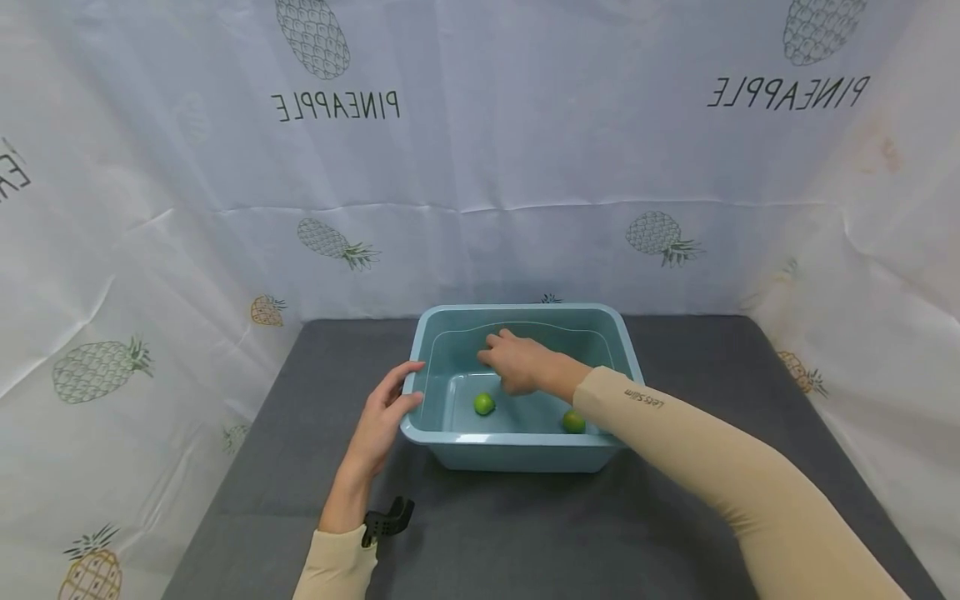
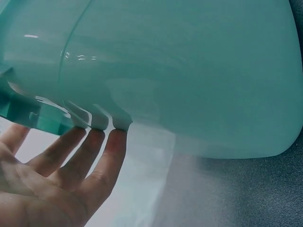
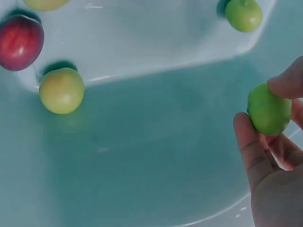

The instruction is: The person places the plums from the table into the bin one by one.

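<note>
A light blue-green plastic basin (image 1: 517, 457) stands on the dark table. At its left side my left hand (image 1: 378, 417) holds the rim, with thumb and index finger over the edge. In the left wrist view other fingertips (image 2: 118, 137) touch the outside just under the rim. Inside the basin, above its floor, my right hand (image 1: 525, 364) pinches a small round green fruit (image 3: 270, 109) between thumb and fingers; the hand hides it in the head view. Another green fruit (image 1: 483, 404) lies on the basin floor, below and left of that hand.
In the right wrist view a red plum-like fruit (image 3: 21, 42) and a yellow-green fruit (image 3: 61, 91) lie in the basin, with part of another yellowish fruit (image 3: 46, 4) at the top edge. Pineapple-print cloth (image 1: 510, 150) hangs behind and on both sides of the dark grey table (image 1: 487, 533).
</note>
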`<act>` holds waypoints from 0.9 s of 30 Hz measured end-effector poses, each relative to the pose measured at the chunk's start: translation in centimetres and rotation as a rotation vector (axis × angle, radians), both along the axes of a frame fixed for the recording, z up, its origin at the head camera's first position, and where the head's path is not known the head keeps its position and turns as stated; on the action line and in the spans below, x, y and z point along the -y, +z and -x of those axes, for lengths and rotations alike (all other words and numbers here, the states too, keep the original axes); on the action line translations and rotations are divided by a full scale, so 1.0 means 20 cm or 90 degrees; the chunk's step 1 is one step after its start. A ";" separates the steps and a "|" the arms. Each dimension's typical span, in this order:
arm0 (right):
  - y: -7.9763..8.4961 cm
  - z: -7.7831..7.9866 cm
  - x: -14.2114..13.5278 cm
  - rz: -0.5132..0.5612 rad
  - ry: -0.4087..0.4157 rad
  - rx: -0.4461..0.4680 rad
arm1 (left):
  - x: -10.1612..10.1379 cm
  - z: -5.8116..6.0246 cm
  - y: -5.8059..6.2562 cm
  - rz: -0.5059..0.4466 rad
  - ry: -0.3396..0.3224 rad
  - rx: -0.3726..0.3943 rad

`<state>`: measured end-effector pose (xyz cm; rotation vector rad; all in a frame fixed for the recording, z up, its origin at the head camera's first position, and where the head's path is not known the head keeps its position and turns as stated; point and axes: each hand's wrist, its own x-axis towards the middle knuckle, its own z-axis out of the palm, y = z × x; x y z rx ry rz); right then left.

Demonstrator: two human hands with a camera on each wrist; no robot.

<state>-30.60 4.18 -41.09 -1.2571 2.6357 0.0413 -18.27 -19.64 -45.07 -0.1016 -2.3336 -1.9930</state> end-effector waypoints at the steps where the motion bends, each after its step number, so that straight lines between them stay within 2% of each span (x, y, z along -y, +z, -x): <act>1: -0.01 0.00 0.00 -0.003 0.001 -0.001 | 0.00 0.00 0.00 0.001 0.001 0.000; 9: -0.04 -0.01 0.00 -0.022 0.000 -0.005 | -0.01 0.00 0.00 0.002 -0.001 -0.004; 17: -0.03 -0.01 0.01 -0.019 0.001 0.009 | 0.00 0.00 -0.01 0.002 -0.012 -0.002; 21: 0.02 0.00 0.00 0.003 0.001 0.008 | 0.01 0.00 -0.01 -0.001 -0.012 -0.001; 27: 0.15 -0.02 -0.04 0.043 0.002 -0.005 | 0.01 0.00 -0.01 0.001 -0.008 -0.002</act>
